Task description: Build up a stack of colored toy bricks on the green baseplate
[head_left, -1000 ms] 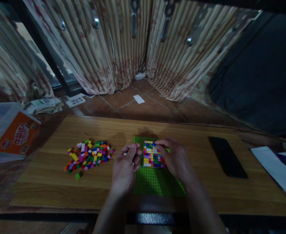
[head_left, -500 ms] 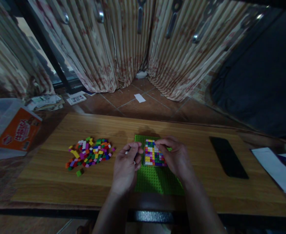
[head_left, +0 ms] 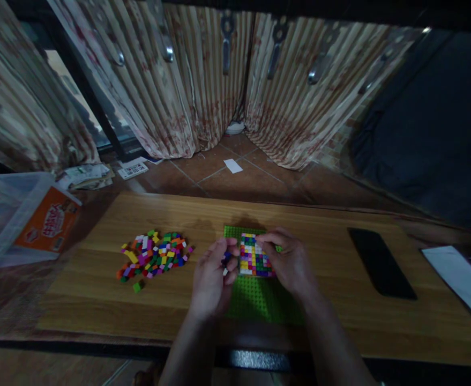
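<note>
A green studded baseplate (head_left: 251,300) lies on the wooden table. On its upper part sits a patch of multicoloured toy bricks (head_left: 253,257), packed side by side. My left hand (head_left: 211,276) is just left of this patch, fingers curled around small toy bricks; bits of blue and white show between them. My right hand (head_left: 287,260) covers the patch's right side. Its thumb and index finger are pinched together at the upper bricks, and whatever is between the fingertips is hidden. A loose pile of coloured bricks (head_left: 161,254) lies farther left, with one green brick (head_left: 137,287) in front.
A black phone-like slab (head_left: 380,262) lies on the table (head_left: 98,305) to the right, with white paper (head_left: 460,281) beyond it. At the left stands a clear plastic bin (head_left: 14,214) with an orange label. Curtains (head_left: 211,86) hang behind a tiled floor.
The view has tilted and shifted slightly, so everything sits a little lower and farther right. A blue piece now shows among my left fingers. My right hand stays at the brick patch.
</note>
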Motion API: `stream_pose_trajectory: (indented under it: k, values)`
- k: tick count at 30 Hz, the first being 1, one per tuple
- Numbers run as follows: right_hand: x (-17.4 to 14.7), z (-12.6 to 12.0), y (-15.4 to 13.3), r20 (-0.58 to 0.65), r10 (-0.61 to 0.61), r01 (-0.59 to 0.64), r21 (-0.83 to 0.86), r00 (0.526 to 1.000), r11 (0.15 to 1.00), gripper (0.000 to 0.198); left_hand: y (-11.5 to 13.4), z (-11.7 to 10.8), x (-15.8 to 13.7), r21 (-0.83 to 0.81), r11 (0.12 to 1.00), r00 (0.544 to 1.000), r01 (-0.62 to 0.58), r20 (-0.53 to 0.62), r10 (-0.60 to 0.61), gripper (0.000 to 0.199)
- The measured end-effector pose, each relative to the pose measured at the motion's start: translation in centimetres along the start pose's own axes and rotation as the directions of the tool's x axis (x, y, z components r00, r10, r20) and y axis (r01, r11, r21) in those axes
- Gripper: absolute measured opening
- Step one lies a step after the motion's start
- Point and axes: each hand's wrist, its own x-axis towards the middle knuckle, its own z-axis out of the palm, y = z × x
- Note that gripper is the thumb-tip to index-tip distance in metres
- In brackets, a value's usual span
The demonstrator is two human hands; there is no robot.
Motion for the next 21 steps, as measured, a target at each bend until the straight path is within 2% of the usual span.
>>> stream_pose_trajectory:
  k: [2,4,6,8,11,14,21]
  values:
    - [-0.2,-0.1,0.1,-0.013,-0.005,0.005,0.029,1.000,1.000,0.016,0.1,0.1,0.0,-0.130,0.988,0.996,0.084,0.009,-0.084,0.021]
    - [-0.3,-0.2,-0.3,-0.089,-0.014,0.018,0.050,0.996,0.999,0.015,0.3,0.2,-0.1,-0.246,0.959,0.990,0.143,0.023,-0.142,0.021]
    - [-0.5,-0.3,-1.1,-0.184,-0.038,0.051,0.065,0.982,0.997,0.014,0.4,0.3,-0.1,-0.321,0.933,0.986,0.162,0.024,-0.163,0.025]
    - [-0.7,-0.5,-2.4,-0.218,-0.078,0.098,0.082,0.973,0.992,0.011,0.5,0.5,-0.2,-0.365,0.917,0.986,0.157,0.002,-0.169,0.027]
    - [-1.1,-0.5,-4.4,-0.114,-0.140,0.152,0.112,0.984,0.982,0.010,0.7,0.7,-0.3,-0.411,0.903,0.989,0.124,-0.020,-0.144,0.024]
    - [-1.5,-0.2,-5.4,0.028,-0.169,0.165,0.107,0.985,0.980,0.012,0.9,0.7,-0.4,-0.422,0.901,0.995,0.097,0.026,-0.094,0.025]
    - [-1.5,0.6,-5.4,0.160,-0.194,0.209,-0.079,0.968,0.975,0.023,0.9,0.4,-0.6,-0.391,0.906,0.981,0.163,0.159,-0.108,0.032]
